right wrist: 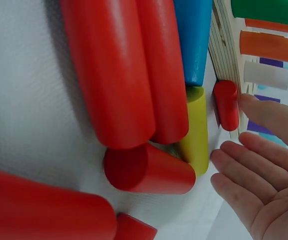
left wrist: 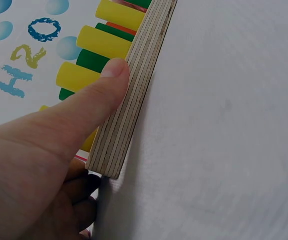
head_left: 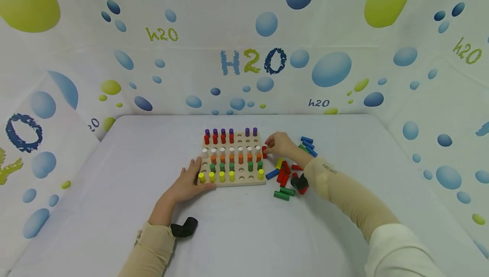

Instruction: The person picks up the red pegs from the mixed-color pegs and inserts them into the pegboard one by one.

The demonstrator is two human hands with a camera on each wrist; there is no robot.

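A wooden pegboard (head_left: 233,183) stands on the white table with rows of purple, red, white, orange, green and yellow pegs upright in it; some holes are bare. My left hand (head_left: 186,183) holds its near left corner, the thumb (left wrist: 114,70) along the front edge and the other fingers at the left side. At the board's right side is a red peg (right wrist: 227,102). My right hand (head_left: 282,143) is beside that peg, its fingers (right wrist: 249,167) mostly straight in the right wrist view, a fingertip close to it. The right thumb is hidden there.
Loose pegs lie right of the board: red pegs (head_left: 284,179) in a heap, green pegs (head_left: 282,195) nearer me, a blue peg (head_left: 272,174), a yellow peg (head_left: 279,163), and more blue pegs (head_left: 307,139) farther back. A printed backdrop (head_left: 191,73) rises behind the table.
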